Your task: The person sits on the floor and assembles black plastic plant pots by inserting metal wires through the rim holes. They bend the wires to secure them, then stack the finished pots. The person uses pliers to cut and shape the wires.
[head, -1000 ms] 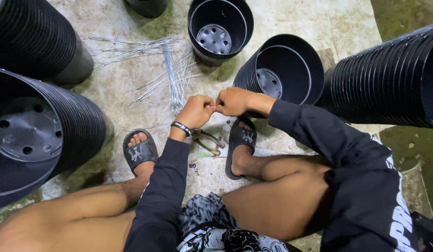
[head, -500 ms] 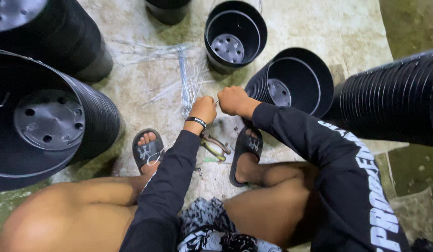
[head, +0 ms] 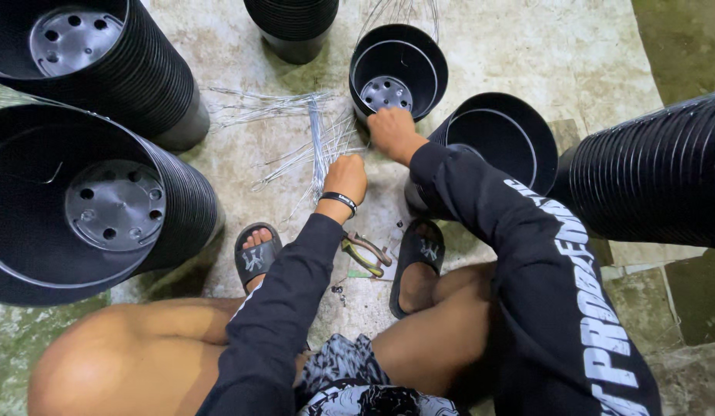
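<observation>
Wire bundle (head: 320, 142) under L hand (head: 346, 177); R hand (head: 390, 131) at black pot (head: 398, 71) rim.

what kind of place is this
Probably a plant nursery's or pot supplier's work area: stacks of black plastic pots lie around on a stained concrete floor, with cut wire lengths and pliers by the person's feet.

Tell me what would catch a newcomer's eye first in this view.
Tall nested stacks of black plastic plant pots lie tipped on the left and right. At the centre, the left hand reaches into a loose bundle of thin silver wires on the concrete floor, while the right hand sits at the rim of an upright black pot.
</observation>
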